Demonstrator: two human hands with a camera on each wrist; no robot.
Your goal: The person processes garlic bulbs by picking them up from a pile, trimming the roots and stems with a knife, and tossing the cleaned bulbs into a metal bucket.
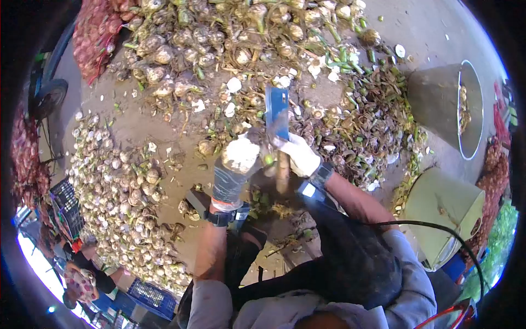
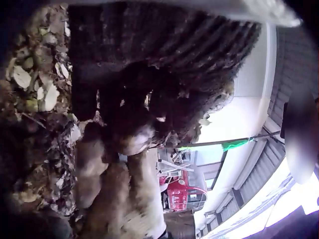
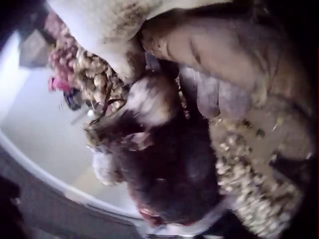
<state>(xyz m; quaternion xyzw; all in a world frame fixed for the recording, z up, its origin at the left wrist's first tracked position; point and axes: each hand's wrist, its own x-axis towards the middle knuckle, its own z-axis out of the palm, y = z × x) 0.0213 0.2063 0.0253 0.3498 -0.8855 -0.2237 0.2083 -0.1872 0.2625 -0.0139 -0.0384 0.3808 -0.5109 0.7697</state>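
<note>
My left hand point(image 1: 233, 172), in a glove dark grey at the wrist and pale over the knuckles, grips a garlic bulb point(image 3: 154, 97) with a dirty pale skin. In the left wrist view part of this garlic bulb point(image 2: 137, 142) shows beside dark ribbed glove fabric. My right hand point(image 1: 300, 156), in a white glove, grips the wooden handle point(image 1: 282, 174) of a broad-bladed knife. Its blade point(image 1: 278, 112) looks blue and points away from me, close to the left hand. Gloved right fingers point(image 3: 207, 94) curl round the handle in the right wrist view.
Garlic with stalks point(image 1: 241, 38) is heaped ahead, and trimmed bulbs point(image 1: 115, 192) lie at left. Dry trimmings point(image 1: 367, 126) cover the floor at right. Two buckets point(image 1: 438, 96) stand or lie there. Filled red net sacks point(image 1: 96, 38) and another person point(image 1: 82, 277) are at left.
</note>
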